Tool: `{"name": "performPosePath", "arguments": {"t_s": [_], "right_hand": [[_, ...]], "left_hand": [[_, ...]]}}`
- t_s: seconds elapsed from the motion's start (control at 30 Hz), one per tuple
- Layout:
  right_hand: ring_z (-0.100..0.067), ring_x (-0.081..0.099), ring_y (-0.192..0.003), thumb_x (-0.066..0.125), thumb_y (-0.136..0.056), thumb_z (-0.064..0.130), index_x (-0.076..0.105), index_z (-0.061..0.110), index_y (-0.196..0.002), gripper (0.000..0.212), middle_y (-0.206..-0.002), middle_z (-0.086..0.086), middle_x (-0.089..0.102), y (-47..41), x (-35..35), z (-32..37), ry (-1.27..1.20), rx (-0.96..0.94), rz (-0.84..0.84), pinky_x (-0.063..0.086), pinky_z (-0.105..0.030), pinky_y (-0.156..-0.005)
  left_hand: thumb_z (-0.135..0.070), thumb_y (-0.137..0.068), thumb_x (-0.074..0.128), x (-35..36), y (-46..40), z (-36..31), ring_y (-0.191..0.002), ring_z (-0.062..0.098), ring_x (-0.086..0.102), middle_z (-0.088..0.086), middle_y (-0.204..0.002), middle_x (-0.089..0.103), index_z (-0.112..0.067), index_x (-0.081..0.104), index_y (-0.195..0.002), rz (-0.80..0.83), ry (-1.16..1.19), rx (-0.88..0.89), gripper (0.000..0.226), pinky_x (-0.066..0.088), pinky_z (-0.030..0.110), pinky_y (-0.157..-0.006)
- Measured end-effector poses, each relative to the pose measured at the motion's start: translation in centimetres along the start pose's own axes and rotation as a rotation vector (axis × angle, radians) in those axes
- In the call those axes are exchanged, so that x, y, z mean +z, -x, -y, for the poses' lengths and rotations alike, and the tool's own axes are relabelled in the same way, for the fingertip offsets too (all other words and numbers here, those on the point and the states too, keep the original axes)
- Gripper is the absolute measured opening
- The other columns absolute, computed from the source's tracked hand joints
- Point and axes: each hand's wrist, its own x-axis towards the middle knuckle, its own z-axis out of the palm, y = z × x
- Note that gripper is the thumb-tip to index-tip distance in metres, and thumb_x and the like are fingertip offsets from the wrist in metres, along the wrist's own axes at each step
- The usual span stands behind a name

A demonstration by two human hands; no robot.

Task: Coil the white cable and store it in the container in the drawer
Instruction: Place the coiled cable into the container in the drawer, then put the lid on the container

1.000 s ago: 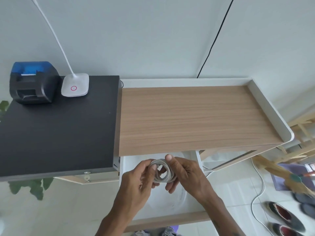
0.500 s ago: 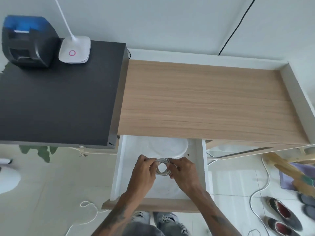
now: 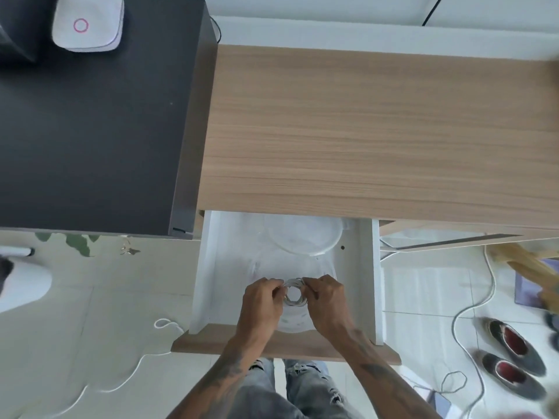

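The white cable (image 3: 294, 294) is wound into a small tight coil. My left hand (image 3: 262, 300) pinches its left side and my right hand (image 3: 326, 297) pinches its right side. Both hold it low inside the open white drawer (image 3: 208, 267), over a clear round container (image 3: 290, 323) whose rim shows around and below my hands. A clear round lid (image 3: 304, 237) lies at the back of the drawer, partly under the wooden desk top (image 3: 378, 131).
The drawer's wooden front (image 3: 211, 343) juts toward my legs. A black cabinet top (image 3: 90, 131) with a white lamp base (image 3: 87, 24) lies left. Loose white cords (image 3: 163, 323) trail on the tiled floor, with shoes (image 3: 511, 358) at the right.
My hands have carried the coil down from in front of the desk edge into the drawer, over the container. My view has tilted downward and closer.
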Motion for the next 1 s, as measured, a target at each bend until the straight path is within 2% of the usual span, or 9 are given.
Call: {"name": "performPosePath", "arguments": {"t_s": [0.1,0.3,0.43,0.57,0.67,0.77,0.83,0.93,1.0], "right_hand": [[-0.033,0.059,-0.073,0.054,-0.097,0.004,0.064,0.001,-0.102,0.012,-0.096,-0.02,0.068,-0.8,0.3,0.7,0.092,0.041,-0.009,0.046,-0.038,-0.06],[-0.028,0.042,-0.067,0.055,-0.092,0.003,0.039,0.012,-0.082,0.021,-0.09,-0.016,0.06,-2.4,0.8,1.7,0.229,0.105,0.054,0.032,-0.032,-0.059],[-0.032,0.058,-0.081,0.058,-0.091,0.001,0.054,0.007,-0.094,0.008,-0.104,-0.015,0.064,-2.7,1.0,1.8,0.282,0.126,0.109,0.037,-0.032,-0.063],[-0.036,0.065,-0.097,0.054,-0.095,0.004,0.062,0.005,-0.114,0.021,-0.119,-0.017,0.062,-1.6,-0.1,2.5,0.213,0.056,0.064,0.052,-0.038,-0.076],[-0.036,0.069,-0.072,0.058,-0.094,0.003,0.069,0.002,-0.094,0.011,-0.096,-0.017,0.069,0.0,-2.8,2.6,-0.024,-0.018,-0.22,0.056,-0.043,-0.064],[-0.03,0.065,-0.066,0.059,-0.094,0.011,0.063,0.003,-0.09,0.01,-0.093,-0.015,0.069,-0.1,-5.5,2.5,-0.187,0.142,-0.409,0.05,-0.036,-0.062],[-0.03,0.062,-0.08,0.061,-0.095,0.023,0.057,0.003,-0.106,0.024,-0.109,-0.017,0.066,-1.6,-6.2,2.7,-0.263,0.304,-0.398,0.042,-0.032,-0.072],[-0.036,0.062,-0.11,0.064,-0.093,0.033,0.042,0.006,-0.137,0.056,-0.128,-0.022,0.059,-4.8,-6.4,2.9,-0.497,0.546,-0.217,0.047,-0.038,-0.086],[-0.035,0.065,-0.105,0.065,-0.092,0.028,0.042,0.012,-0.139,0.056,-0.126,-0.019,0.061,-6.2,-6.5,2.8,-0.682,0.663,-0.151,0.051,-0.039,-0.083]], "left_hand": [[-0.009,-0.094,0.065,0.4,-0.8,-0.3,-0.066,0.021,0.058,0.011,-0.077,0.072,-0.003,0.076,-0.09,0.013,-0.072,0.0,0.012,0.043,0.026,-0.061],[-0.011,-0.097,0.059,0.9,-2.4,-1.1,-0.08,0.031,0.07,0.014,-0.092,0.078,-0.003,0.074,-0.094,0.014,-0.18,-0.047,0.017,0.052,0.036,-0.07],[-0.013,-0.099,0.057,1.2,-2.3,-0.9,-0.093,0.029,0.071,0.011,-0.105,0.077,-0.006,0.074,-0.108,0.002,-0.167,-0.053,0.02,0.055,0.031,-0.081],[-0.017,-0.1,0.058,0.4,-1.9,-1.2,-0.112,0.03,0.068,0.011,-0.125,0.072,-0.009,0.065,-0.127,0.041,-0.201,-0.025,0.028,0.055,0.038,-0.098],[-0.018,-0.096,0.064,-2.3,-1.2,-1.3,-0.092,0.021,0.074,0.006,-0.116,0.074,-0.014,0.065,-0.127,-0.16,-0.217,0.083,0.032,0.062,0.036,-0.077],[-0.022,-0.088,0.071,-5.0,-0.1,0.2,-0.075,0.01,0.06,0.001,-0.097,0.066,-0.019,0.066,-0.115,-0.312,-0.191,0.013,0.028,0.045,0.022,-0.058],[-0.029,-0.092,0.066,-5.5,0.1,1.3,-0.078,0.013,0.056,0.004,-0.102,0.065,-0.018,0.061,-0.119,-0.232,-0.135,-0.186,0.03,0.042,0.026,-0.065],[-0.022,-0.099,0.058,-4.8,0.1,1.9,-0.065,0.025,0.07,0.014,-0.099,0.072,-0.012,0.065,-0.116,-0.073,0.069,-0.312,0.021,0.059,0.036,-0.064],[-0.016,-0.1,0.057,-4.3,0.2,2.2,-0.047,0.019,0.071,0.018,-0.098,0.072,-0.01,0.068,-0.113,-0.089,0.199,-0.328,0.018,0.063,0.027,-0.053]]}}
